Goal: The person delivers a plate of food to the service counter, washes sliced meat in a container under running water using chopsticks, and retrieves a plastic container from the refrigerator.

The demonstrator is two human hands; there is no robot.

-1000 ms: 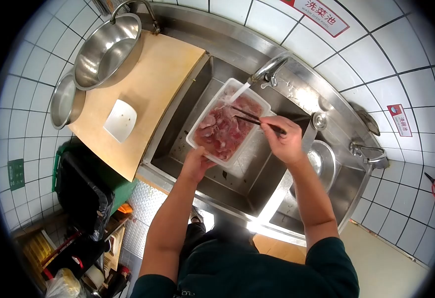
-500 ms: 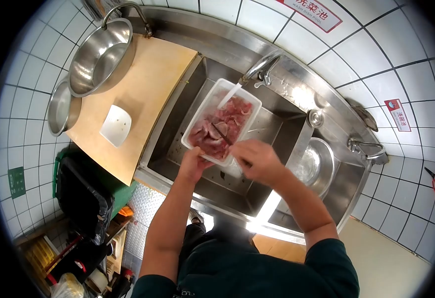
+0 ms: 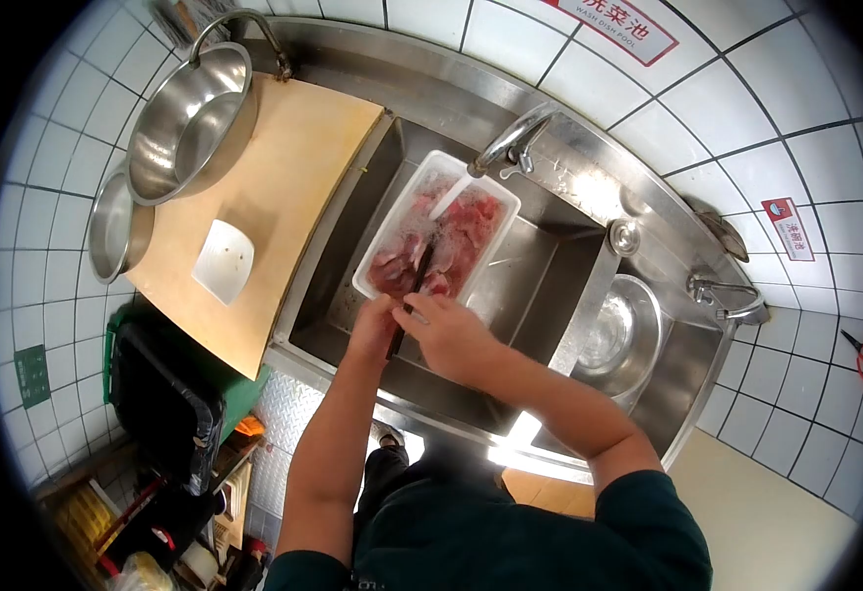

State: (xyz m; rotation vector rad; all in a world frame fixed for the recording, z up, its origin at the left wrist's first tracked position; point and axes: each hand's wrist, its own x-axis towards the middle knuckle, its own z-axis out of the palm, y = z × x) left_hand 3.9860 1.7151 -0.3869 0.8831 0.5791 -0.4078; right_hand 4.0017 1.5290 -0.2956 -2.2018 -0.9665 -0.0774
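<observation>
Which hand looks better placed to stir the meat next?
Likely the right hand: it is over the dark chopsticks, which reach into the meat. The left hand is at the near edge of the white container, better suited to steadying it; which hand grips the chopsticks is unclear.

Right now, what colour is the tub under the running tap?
White; the tub shows best in the head view.
</observation>
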